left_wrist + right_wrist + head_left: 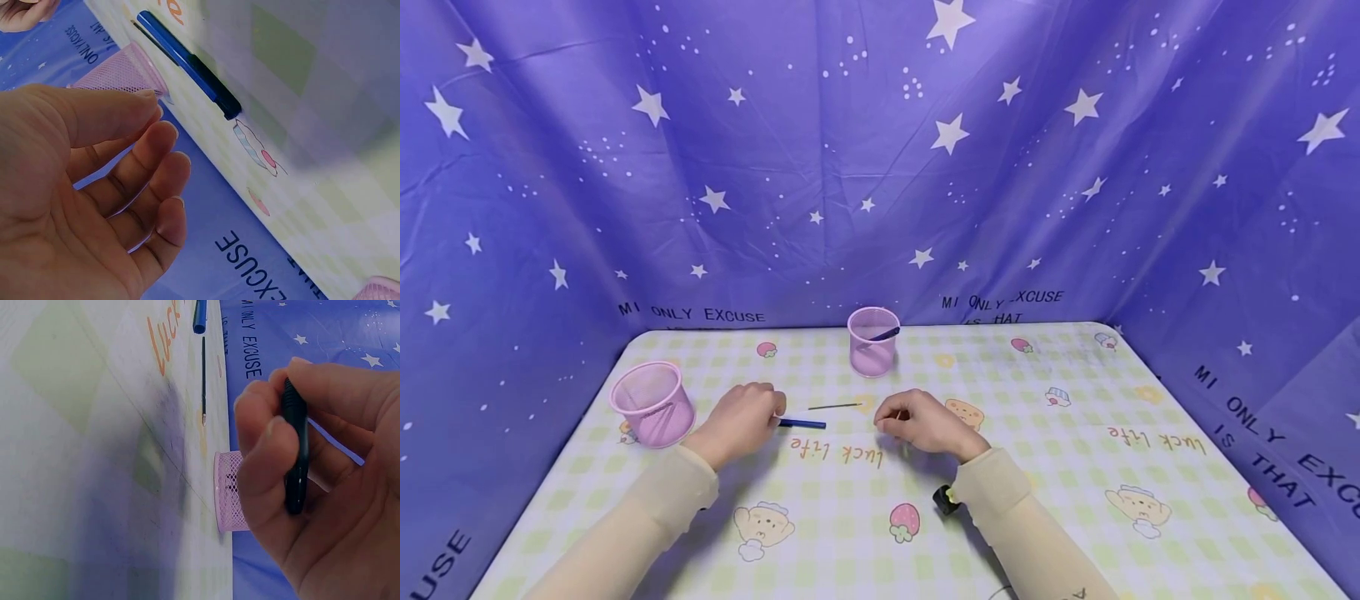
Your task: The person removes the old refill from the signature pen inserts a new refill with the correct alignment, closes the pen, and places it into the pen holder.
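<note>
My right hand (pixel 921 421) pinches a black pen barrel (pixel 301 444) (likely light, stiff; grip its ribs (pixel 292 403)); toward the table's (pixel 850 542) left edge, my left hand (pixel 737 421) hangs empty.

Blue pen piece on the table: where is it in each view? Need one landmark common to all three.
Head: blue pen piece slightly left of centre, lower half, just right of the left hand.
Left wrist: blue pen piece at top middle, lying diagonally.
Right wrist: blue pen piece at the top edge, cut off by the frame.
Shared landmark: thin dark refill near it.
</note>
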`<state>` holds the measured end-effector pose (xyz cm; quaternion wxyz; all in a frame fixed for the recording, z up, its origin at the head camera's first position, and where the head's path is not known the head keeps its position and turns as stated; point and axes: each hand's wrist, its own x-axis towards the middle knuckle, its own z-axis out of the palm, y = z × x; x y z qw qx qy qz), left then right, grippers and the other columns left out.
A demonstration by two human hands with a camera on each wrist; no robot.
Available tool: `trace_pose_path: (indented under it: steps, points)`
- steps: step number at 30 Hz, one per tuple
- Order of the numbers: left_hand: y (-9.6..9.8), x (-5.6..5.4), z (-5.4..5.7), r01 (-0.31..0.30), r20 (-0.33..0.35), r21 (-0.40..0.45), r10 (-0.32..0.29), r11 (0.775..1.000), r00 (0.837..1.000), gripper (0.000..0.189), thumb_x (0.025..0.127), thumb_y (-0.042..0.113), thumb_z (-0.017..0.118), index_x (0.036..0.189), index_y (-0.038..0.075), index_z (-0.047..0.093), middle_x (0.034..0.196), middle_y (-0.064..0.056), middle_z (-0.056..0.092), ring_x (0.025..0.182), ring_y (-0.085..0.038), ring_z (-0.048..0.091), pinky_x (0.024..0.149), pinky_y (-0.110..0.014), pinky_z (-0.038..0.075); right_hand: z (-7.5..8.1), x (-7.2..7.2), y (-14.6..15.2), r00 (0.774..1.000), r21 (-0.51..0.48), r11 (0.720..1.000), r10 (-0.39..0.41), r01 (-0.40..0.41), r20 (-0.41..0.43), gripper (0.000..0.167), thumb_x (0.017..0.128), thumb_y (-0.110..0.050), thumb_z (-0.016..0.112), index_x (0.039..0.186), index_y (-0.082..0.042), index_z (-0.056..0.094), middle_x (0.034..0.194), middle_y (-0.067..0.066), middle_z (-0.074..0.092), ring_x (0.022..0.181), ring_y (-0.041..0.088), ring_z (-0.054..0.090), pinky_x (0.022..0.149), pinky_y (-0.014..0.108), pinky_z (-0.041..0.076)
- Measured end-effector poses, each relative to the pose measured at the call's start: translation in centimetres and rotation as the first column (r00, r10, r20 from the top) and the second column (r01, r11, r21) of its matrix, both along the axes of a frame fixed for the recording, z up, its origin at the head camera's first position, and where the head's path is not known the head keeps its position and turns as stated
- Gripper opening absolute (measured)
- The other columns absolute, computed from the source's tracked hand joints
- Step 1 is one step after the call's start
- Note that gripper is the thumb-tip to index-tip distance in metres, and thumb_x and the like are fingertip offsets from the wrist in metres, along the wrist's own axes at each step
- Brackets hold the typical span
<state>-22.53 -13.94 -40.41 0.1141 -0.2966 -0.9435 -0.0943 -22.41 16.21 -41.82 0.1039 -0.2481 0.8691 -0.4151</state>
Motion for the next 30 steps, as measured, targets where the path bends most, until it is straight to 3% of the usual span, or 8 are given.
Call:
trace_pose_path:
  steps: [8, 17, 30]
  points:
    - [-0.7, 0.2, 0.5, -0.014, 0.001, -0.008, 0.014, 1.000, 1.000, 0.014, 0.070, -0.002, 0.069, 0.079, 0.009, 0.068, 0.075, -0.003, 0.061, 0.071, -0.026, 0.061, 0.067, -0.041, 0.050, 0.1, 0.1, 0.0, 0.998, 0.032, 0.999, -0.007, 0.008, -0.056, 0.011, 0.094, -0.012, 0.060, 0.093, -0.009, 0.070, 0.083, -0.006, 0.062, 0.073, 0.012, 0.053, 0.065, 0.027, 0.046]
    - [-1.6, 0.4, 1.3, -0.006, -0.038, 0.006, 0.006, 1.000, 0.999, 0.019, 0.067, -0.006, 0.066, 0.071, 0.012, 0.064, 0.068, 0.001, 0.055, 0.062, -0.019, 0.054, 0.058, -0.036, 0.045, 0.3, 0.2, -0.1, 0.998, 0.048, 0.998, -0.035, 0.037, -0.047, 0.013, 0.093, -0.009, 0.058, 0.098, -0.008, 0.069, 0.084, -0.005, 0.061, 0.074, 0.012, 0.055, 0.068, 0.030, 0.047]
    - [-3.2, 0.6, 2.5, -0.049, -0.028, -0.001, 0.049, 0.999, 0.998, 0.015, 0.070, -0.003, 0.070, 0.077, 0.010, 0.068, 0.072, -0.001, 0.059, 0.067, -0.023, 0.059, 0.063, -0.041, 0.049, 0.3, 0.2, -0.2, 0.996, 0.063, 0.995, -0.079, 0.082, -0.049, 0.017, 0.089, -0.009, 0.055, 0.100, -0.007, 0.068, 0.088, -0.003, 0.061, 0.078, 0.014, 0.054, 0.075, 0.033, 0.046]
